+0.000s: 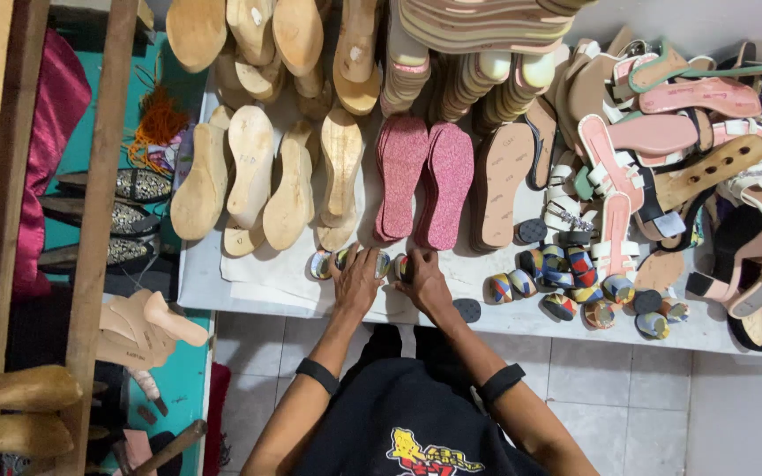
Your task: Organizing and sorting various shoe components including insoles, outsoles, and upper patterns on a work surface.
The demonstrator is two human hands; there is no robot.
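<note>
My left fingers (354, 280) are spread flat over a few small patterned heel blocks (321, 264) at the near edge of the worktop (249, 286); my right fingers (425, 280) are bunched down on another block (401, 266) just beside them, pressing rather than clamping, as far as I can tell. The blocks sit in a short row between my hands, near the worktop's front edge. I judge them light, stiff and a bit slick under their printed wrap (easy to flick away), so best pinched by the side walls.

More blocks (575, 282) lie scattered to the right, some dark ones among them. Just beyond my hands stand two pink glitter soles (425, 181), with pale wooden lasts (249, 167) to their left and stacked soles (487, 84) farther back. Far right is a loose heap of sandals (663, 132). There are no containers; everything lies bare on the worktop. At far left, a wooden rack (99, 176) holds beaded shoes (130, 185).
</note>
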